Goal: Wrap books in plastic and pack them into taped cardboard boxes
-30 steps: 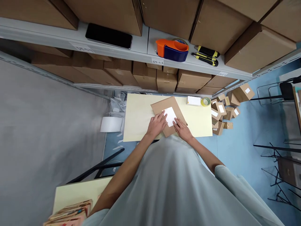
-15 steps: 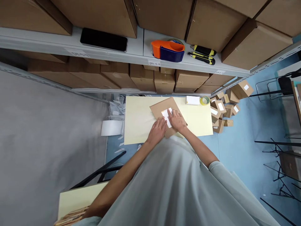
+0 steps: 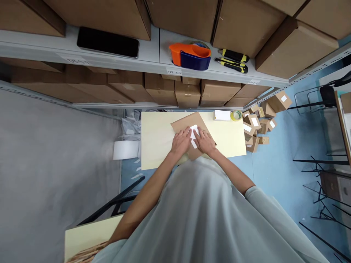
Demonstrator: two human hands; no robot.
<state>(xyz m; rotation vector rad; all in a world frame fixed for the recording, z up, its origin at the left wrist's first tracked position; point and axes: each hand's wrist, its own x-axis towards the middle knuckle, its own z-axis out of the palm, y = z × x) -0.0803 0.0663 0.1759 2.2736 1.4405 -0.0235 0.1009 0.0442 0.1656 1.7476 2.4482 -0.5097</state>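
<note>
A flat brown cardboard mailer (image 3: 182, 123) lies at a slant on the pale yellow table (image 3: 156, 146). On its face is a white label (image 3: 194, 136). My left hand (image 3: 181, 141) rests flat over the label's left edge, fingertips touching it. From the other side my right hand (image 3: 204, 140) lies on the label's right part with fingers stretched out. Both hands are open and press on the surface without gripping anything. Parts of the label and the mailer are hidden under the hands.
At the table's back right are a white box (image 3: 222, 115) and a tape roll (image 3: 236, 115). Labelled cartons (image 3: 252, 121) pile on the floor to the right. The shelf above holds a phone (image 3: 108, 42), an orange-and-blue tape dispenser (image 3: 190, 56) and yellow-black cutters (image 3: 234, 60).
My left hand has moved up the mailer onto the label's left edge. My right hand stays on the label's right side. The view has shifted slightly.
</note>
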